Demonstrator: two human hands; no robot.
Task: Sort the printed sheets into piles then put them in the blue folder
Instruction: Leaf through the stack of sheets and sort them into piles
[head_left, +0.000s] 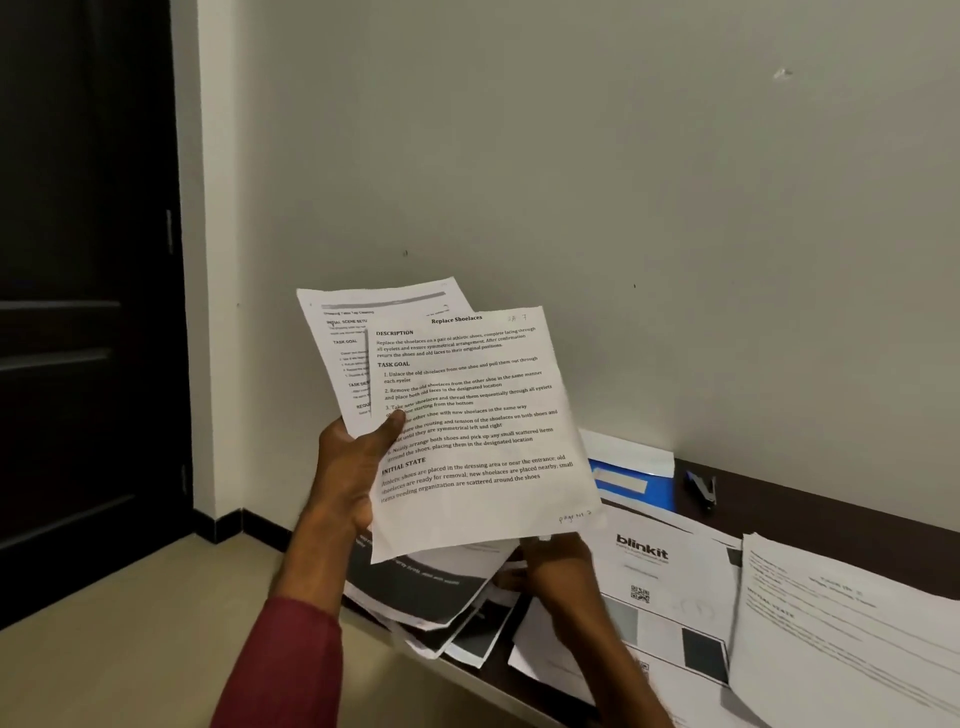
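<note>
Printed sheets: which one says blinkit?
The flat sheet on the table, beside the right hand; only it shows that bold logo and a QR code.

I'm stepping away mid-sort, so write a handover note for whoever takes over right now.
Left hand: grips raised sheets, Replace Shoelaces page on top.
Right hand: low behind them, above the dark-printed pile; grip unclear.
Blue folder: by the wall beside the stapler, partly under a white sheet.
Done: rough piles on the table.
Left: sort raised sheets, file everything in folder.

Left hand (353, 467) raised, grip closed, right hand (558, 560) low
</note>
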